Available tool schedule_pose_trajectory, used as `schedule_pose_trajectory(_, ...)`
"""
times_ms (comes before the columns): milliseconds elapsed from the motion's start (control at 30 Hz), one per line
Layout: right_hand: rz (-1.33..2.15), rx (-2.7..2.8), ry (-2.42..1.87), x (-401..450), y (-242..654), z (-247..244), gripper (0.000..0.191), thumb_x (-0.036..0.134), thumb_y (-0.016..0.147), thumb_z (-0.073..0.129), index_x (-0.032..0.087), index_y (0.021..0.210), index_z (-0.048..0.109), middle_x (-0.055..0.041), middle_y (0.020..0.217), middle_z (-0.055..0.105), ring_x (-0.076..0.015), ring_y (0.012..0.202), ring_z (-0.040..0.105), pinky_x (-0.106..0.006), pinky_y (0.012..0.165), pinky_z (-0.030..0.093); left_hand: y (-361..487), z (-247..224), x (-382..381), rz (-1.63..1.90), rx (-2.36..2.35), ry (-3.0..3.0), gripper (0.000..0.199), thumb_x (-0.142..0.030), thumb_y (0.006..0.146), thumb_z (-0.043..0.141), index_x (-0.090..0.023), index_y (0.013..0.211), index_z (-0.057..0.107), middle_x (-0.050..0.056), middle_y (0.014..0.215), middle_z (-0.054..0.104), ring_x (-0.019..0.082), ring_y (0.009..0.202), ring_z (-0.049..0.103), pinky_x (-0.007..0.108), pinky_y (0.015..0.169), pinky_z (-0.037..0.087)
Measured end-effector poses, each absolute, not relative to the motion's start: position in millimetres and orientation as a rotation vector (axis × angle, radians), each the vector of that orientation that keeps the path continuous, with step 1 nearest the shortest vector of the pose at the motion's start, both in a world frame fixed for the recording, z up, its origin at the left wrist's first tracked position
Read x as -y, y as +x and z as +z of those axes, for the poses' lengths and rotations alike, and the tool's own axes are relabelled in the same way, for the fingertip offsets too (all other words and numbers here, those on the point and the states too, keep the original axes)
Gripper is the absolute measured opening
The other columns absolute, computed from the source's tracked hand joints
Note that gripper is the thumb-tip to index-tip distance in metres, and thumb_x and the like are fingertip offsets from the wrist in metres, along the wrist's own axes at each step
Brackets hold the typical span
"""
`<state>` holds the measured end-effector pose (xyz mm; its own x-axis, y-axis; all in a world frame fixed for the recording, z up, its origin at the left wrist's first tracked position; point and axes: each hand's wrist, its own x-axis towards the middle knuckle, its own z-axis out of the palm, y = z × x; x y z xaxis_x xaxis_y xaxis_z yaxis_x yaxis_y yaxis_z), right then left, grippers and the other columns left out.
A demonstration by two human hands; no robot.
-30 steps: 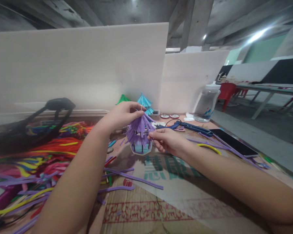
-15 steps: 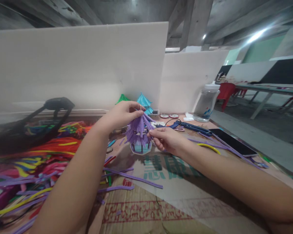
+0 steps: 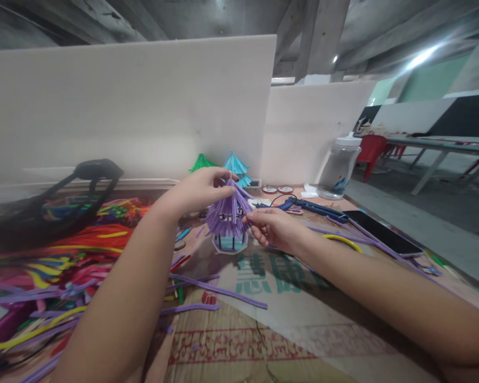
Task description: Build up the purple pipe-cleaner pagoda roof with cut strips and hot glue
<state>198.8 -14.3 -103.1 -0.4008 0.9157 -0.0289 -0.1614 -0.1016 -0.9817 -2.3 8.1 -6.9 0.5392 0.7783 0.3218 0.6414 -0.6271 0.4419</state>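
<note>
A small pavilion model with two tiers of purple pipe-cleaner roof and a pale blue base stands upright at the centre. My left hand reaches over its top from the left, thumb and fingers round the peak of the roof. At the right side my right hand pinches the edge of the roof between thumb and forefinger, the other fingers curled. Behind the model are a light blue roofed model and a green one, both partly hidden.
Coloured pipe cleaners pile up at the left, near a blurred black object. Loose purple strips lie in front. At the right are blue-handled pliers, a phone and a clear bottle.
My left thumb and fingers have opened slightly at the roof's peak. My right hand is nearly unchanged. The whole view has shifted a little.
</note>
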Motion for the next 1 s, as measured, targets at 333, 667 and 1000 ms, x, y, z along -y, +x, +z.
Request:
schedule_pose_trajectory(333,1.573,1.309,-0.896,16.5,197.6,-101.3,0.021,0.034,0.079,0.070,0.013,0.080,0.067,0.0042,0.044,0.054,-0.0061,0.036,0.041,-0.019,0.037,0.028,0.1,-13.3,-14.7,0.765,-1.171,2.569,0.038,-0.038,0.082,0.059,-0.017,0.115,0.062,0.006,0.108,0.069,0.022,0.095,0.065,0.032,0.080,0.050)
schedule_pose_trajectory(667,1.524,1.319,-0.935,17.2,196.0,-99.6,0.020,0.034,0.081,0.068,0.014,0.079,0.065,0.0053,0.044,0.052,-0.0060,0.035,0.039,-0.020,0.037,0.026,-2.2,-13.1,-13.5,0.755,-1.121,2.559,0.040,-0.041,0.084,0.060,-0.019,0.118,0.062,0.006,0.113,0.068,0.022,0.099,0.065,0.032,0.083,0.050)
schedule_pose_trajectory(1000,1.361,1.514,-1.075,11.6,203.6,-92.9,0.032,0.049,0.079,0.071,0.018,0.077,0.064,0.0034,0.044,0.056,-0.0086,0.036,0.044,-0.023,0.039,0.033,-3.4,-16.4,-14.8,0.714,-0.997,2.434,0.061,-0.044,0.082,0.066,-0.020,0.135,0.051,0.008,0.132,0.062,0.025,0.117,0.060,0.035,0.098,0.048)
